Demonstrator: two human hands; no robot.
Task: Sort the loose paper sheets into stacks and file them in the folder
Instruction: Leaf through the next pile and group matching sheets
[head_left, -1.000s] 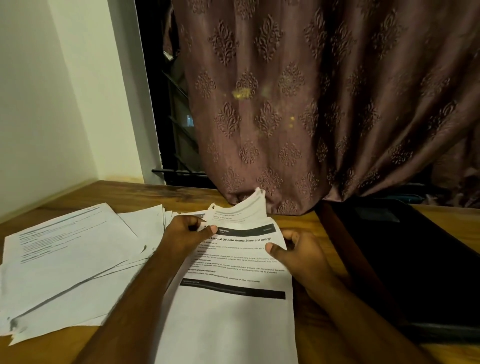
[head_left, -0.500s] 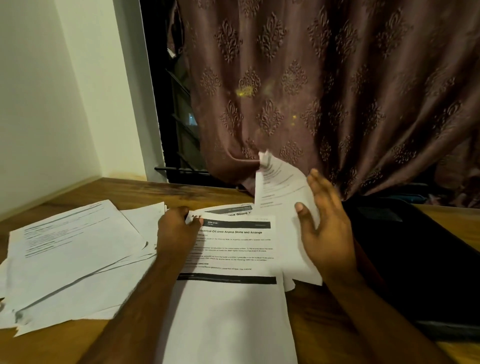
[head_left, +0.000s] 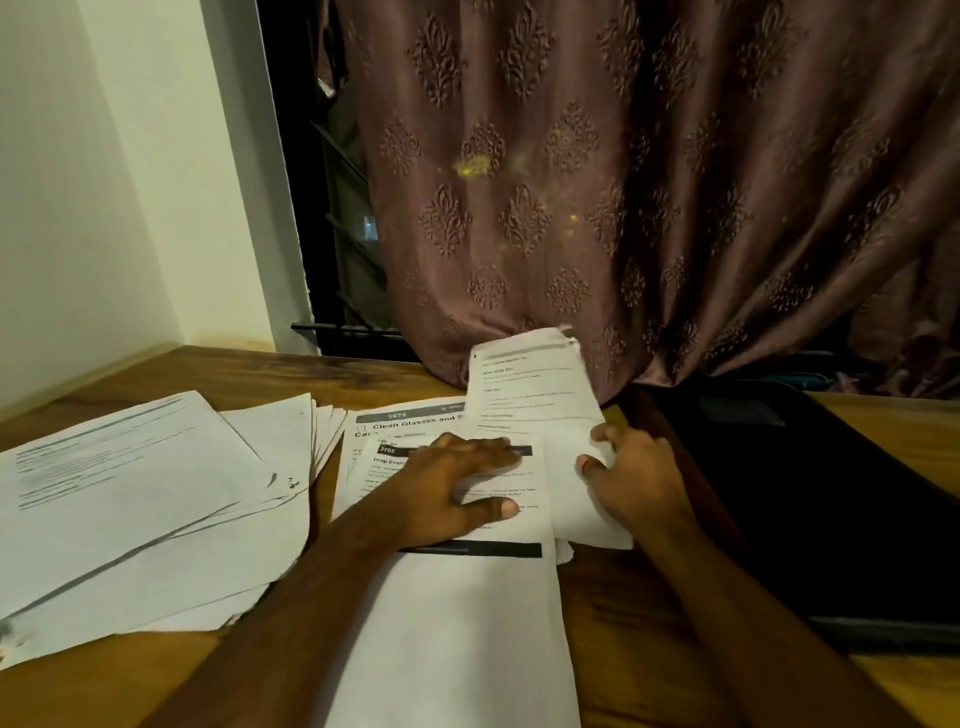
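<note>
A stack of printed sheets (head_left: 457, 613) lies in front of me on the wooden table. My left hand (head_left: 457, 483) presses flat on the top sheet, fingers spread. My right hand (head_left: 634, 478) grips a single printed sheet (head_left: 535, 395) by its right edge, just right of the stack; that sheet curls upward toward the curtain. Another sheet titled "Clean Glasses" (head_left: 405, 423) peeks out behind the stack. A loose fanned pile of papers (head_left: 145, 499) lies at the left. The dark folder (head_left: 810, 499) lies at the right.
A brown patterned curtain (head_left: 623, 197) hangs down to the table's far edge. A white wall (head_left: 104, 182) borders the left side. The wooden table (head_left: 623, 623) shows between the stack and the folder.
My right hand has brought the lifted sheet down and to the right of the stack. My left hand has moved from the stack's left edge onto the top sheet, now flat.
</note>
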